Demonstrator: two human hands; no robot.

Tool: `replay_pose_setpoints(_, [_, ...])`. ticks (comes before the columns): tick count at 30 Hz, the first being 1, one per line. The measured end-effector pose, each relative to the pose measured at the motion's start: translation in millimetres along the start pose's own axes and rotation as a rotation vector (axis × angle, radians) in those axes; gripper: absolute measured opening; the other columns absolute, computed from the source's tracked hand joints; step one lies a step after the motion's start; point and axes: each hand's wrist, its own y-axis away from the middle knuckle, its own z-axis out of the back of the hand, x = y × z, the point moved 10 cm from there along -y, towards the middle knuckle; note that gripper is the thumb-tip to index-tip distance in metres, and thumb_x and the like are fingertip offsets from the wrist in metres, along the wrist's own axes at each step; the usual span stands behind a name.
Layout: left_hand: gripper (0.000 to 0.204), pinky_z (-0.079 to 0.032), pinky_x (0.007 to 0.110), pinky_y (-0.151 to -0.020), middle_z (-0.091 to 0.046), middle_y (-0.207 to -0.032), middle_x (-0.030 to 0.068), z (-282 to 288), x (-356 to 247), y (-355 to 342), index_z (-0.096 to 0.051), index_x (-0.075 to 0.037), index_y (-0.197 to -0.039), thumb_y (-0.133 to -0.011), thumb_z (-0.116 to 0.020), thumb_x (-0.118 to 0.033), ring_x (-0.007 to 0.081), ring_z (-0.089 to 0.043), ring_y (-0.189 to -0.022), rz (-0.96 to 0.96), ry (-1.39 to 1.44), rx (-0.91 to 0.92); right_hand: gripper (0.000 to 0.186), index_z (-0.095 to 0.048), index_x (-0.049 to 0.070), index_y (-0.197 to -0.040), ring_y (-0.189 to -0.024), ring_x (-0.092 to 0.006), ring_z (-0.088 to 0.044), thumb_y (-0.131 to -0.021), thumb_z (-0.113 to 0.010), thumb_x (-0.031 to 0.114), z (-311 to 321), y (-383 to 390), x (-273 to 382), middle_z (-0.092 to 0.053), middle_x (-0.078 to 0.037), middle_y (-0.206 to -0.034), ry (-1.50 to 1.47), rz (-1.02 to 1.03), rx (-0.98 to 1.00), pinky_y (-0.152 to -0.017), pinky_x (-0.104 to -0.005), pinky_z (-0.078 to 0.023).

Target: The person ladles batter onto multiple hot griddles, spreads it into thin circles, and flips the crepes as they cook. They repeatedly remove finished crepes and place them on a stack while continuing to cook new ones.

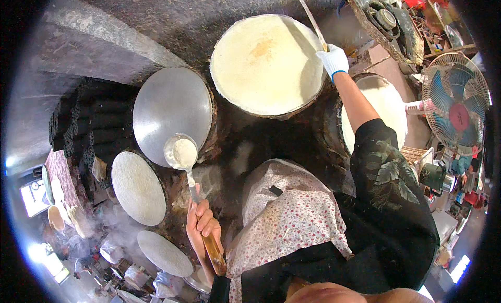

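My left hand [205, 223] is wrapped round the wooden handle of a ladle [182, 152]. Pale batter lies in its bowl, which hangs at the near edge of a bare grey round griddle [169, 112]. On my right hand [333, 61] is a white glove with a blue cuff, closed round the handle end of a long, thin, slightly curved blade [310, 16]. That blade points up and away, beside the right edge of a big pale pancake [267, 68] with a light brown patch. The pancake covers the far griddle.
More round griddles bear pale sheets: one on the right [377, 107], one at left [138, 188] and one nearer [165, 253]. A standing fan [458, 115] is at far right, below a cluttered shelf [389, 24]. Dark stacked blocks [99, 115] stand left. Steam drifts at lower left.
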Motion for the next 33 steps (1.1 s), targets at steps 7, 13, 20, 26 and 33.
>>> replay_pose_setpoints(7, [0.046,-0.052,0.020,-0.048,-0.046,-0.091,0.0046,1.9,-4.4,-4.6,-0.031,0.001,-0.159,-0.116,-0.035,-0.014,0.0044,-0.047,-0.059,-0.022,-0.036,-0.003,0.054,-0.072,0.010,-0.130,-0.112,-0.0417,-0.069,-0.098,-0.054,0.049,13.2,-13.6,38.1,-0.073,-0.025,-0.116,0.199,0.040,0.014,-0.097,-0.0455,-0.052])
replay_pose_setpoints(13, [0.047,-0.051,0.019,-0.047,-0.046,-0.089,0.0035,-2.1,-1.8,0.5,-0.030,0.001,-0.160,-0.115,-0.034,-0.012,0.0032,-0.047,-0.057,-0.056,-0.085,-0.054,0.045,-0.077,0.003,-0.116,-0.075,-0.0243,-0.069,-0.101,-0.063,0.043,4.3,-44.1,12.1,-0.075,-0.014,-0.086,-0.189,-0.037,-0.034,-0.074,-0.0391,-0.053])
replay_pose_setpoints(20, [0.047,-0.049,0.018,-0.045,-0.045,-0.089,0.0024,4.8,-7.1,11.5,-0.031,0.001,-0.161,-0.115,-0.034,-0.011,0.0027,-0.045,-0.055,-0.071,-0.074,-0.092,0.053,-0.079,0.000,-0.106,-0.075,-0.0228,-0.069,-0.081,-0.083,0.047,-16.6,-34.5,26.1,-0.076,-0.013,-0.085,-0.034,0.065,0.079,-0.075,-0.0380,-0.055])
replay_pose_setpoints(26, [0.045,-0.047,0.017,-0.043,-0.045,-0.089,0.0014,-7.2,8.8,20.8,-0.035,0.000,-0.158,-0.115,-0.036,-0.011,0.0005,-0.043,-0.055,0.006,-0.177,0.055,0.032,-0.081,0.004,-0.108,-0.077,-0.0139,-0.069,-0.088,-0.081,0.029,73.1,50.8,124.3,-0.075,-0.003,-0.087,-0.264,0.402,0.025,-0.073,-0.0339,-0.055])
replay_pose_setpoints(33, [0.050,-0.047,0.021,-0.043,-0.044,-0.090,0.0043,146.4,-134.2,-64.2,-0.026,0.001,-0.162,-0.115,-0.035,-0.010,0.0046,-0.045,-0.056,0.267,-0.023,0.178,0.041,-0.074,-0.001,-0.123,-0.091,-0.0165,-0.071,-0.090,-0.081,0.024,149.8,283.1,170.2,-0.075,-0.005,-0.104,-0.679,0.257,-0.219,-0.086,-0.0309,-0.058])
